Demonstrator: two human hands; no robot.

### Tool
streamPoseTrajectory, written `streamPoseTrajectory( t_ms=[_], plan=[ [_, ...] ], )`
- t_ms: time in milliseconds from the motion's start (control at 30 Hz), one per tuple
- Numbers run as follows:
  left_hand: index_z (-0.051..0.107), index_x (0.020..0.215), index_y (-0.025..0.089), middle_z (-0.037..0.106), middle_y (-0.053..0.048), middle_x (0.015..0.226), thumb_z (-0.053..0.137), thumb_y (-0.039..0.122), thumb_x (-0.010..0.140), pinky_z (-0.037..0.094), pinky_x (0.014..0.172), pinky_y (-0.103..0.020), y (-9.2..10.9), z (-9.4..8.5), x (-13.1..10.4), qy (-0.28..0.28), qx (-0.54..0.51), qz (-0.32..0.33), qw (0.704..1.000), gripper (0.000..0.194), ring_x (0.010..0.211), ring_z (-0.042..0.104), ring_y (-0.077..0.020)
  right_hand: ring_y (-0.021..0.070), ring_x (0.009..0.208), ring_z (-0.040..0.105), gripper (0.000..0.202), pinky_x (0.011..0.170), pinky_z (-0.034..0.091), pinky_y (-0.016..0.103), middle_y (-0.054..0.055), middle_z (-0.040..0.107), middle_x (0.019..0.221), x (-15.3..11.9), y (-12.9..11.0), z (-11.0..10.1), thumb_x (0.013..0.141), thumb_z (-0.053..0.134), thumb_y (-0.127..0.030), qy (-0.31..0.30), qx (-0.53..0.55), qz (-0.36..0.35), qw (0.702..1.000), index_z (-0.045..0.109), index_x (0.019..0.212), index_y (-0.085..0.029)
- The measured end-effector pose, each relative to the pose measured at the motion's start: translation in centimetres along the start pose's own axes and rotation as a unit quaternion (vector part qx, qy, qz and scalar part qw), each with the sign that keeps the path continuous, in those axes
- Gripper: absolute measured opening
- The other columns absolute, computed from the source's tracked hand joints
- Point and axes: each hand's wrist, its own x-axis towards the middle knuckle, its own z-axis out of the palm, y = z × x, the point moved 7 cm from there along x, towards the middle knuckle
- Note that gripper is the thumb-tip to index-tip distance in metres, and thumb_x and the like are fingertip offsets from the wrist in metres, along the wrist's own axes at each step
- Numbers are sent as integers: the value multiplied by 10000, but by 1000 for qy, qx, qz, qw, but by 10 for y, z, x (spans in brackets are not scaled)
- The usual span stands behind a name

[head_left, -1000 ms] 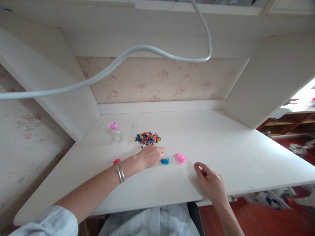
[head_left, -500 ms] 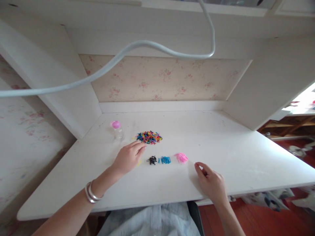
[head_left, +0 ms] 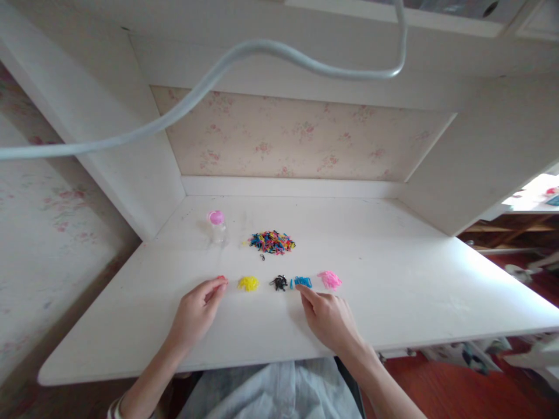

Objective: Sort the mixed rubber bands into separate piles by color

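My left hand (head_left: pixel 198 308) is closed in a pinch at a small red pile of rubber bands (head_left: pixel 222 278), its fingertips partly covering them. Whether a band is between those fingertips I cannot tell. At the small blue rubber bands (head_left: pixel 303 281), my right hand (head_left: pixel 329 320) has its fingers drawn together, the fingertips at the pile's near edge; anything in them is hidden. Yellow bands (head_left: pixel 248 283) and black bands (head_left: pixel 279 283) lie between the hands. Pink bands (head_left: pixel 331 280) are just right of the blue. Behind this row spreads a mixed, many-coloured heap (head_left: pixel 273 242).
A clear bottle (head_left: pixel 219 234) with a pink cap stands at the back left of the white desk (head_left: pixel 393 262). One dark band (head_left: pixel 262 257) lies just before the heap. A white cable (head_left: pixel 262 46) crosses overhead. Side panels and a floral wall enclose the desk.
My left hand has drawn back from the mixed heap to the red bands, uncovering the yellow pile. My right hand has moved left, from beside the pink bands to the blue ones.
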Motion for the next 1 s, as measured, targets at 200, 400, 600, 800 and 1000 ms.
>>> streamPoseTrajectory(
  t_ms=[200,400,600,800,1000],
  plan=[
    [672,989,208,692,-52,1080,496,415,862,534,853,-278,-2,2,1,-14,-8,8,1000,300,967,653,-174,166,670,661,450,530,315,228,53,705,749,31,-11,1,860,347,-173,-63,-86,-22,994,589,1202,-337],
    [674,984,221,697,-33,1068,496,402,861,538,849,-275,-5,3,1,-13,-4,-2,1000,281,972,653,-173,176,727,660,413,581,347,236,68,711,781,37,-7,2,838,376,-155,-100,-112,-32,988,635,1121,-308],
    [675,985,222,695,-42,1075,494,404,860,545,831,-274,-2,3,2,-9,9,7,1000,285,970,655,-176,169,722,647,408,567,341,232,42,711,786,35,3,-9,842,375,-158,-76,-99,-37,991,641,1101,-327],
    [679,966,225,703,-24,1054,499,394,860,546,812,-252,0,4,5,-14,28,6,999,268,944,662,-163,153,718,646,383,603,356,237,16,717,807,41,0,-15,914,334,-245,-38,-26,-19,999,608,1162,-345],
    [679,966,220,710,-21,1029,502,404,860,550,787,-247,2,3,8,-13,36,-6,999,276,906,671,-157,180,787,654,329,627,383,247,21,713,896,73,-27,-6,932,349,-377,-78,-4,-40,996,635,1091,-344]
  ],
)
